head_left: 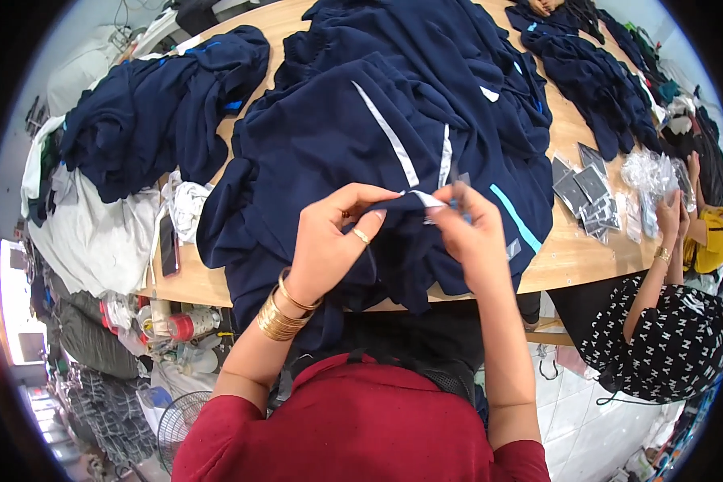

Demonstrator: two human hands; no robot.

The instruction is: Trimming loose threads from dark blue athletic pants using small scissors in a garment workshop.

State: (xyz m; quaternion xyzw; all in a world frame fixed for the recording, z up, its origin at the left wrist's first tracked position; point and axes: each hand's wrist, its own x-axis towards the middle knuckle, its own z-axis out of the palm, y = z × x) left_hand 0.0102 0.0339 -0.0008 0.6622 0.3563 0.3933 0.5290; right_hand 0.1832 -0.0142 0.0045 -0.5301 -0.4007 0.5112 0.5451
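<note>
A dark navy garment point(321, 136) with white stripes lies bunched on the table in front of me. My left hand point(329, 233), with gold bangles on its wrist, pinches a raised edge of this cloth between thumb and fingers. Close beside it, my right hand point(472, 233) is closed at the white stripe's end point(427, 198). Motion smears its fingertips, and a small thing with a bluish part among them is too blurred to name. A light blue stripe point(516, 218) runs along the cloth to the right of that hand.
More navy garments lie on the wooden table point(602, 261), in a left pile point(149, 112) and a right pile point(594, 84). A phone point(169, 247) rests at the left edge. Small dark packets point(590, 189) and clear plastic bags point(649, 175) lie near a co-worker's hands point(671, 217).
</note>
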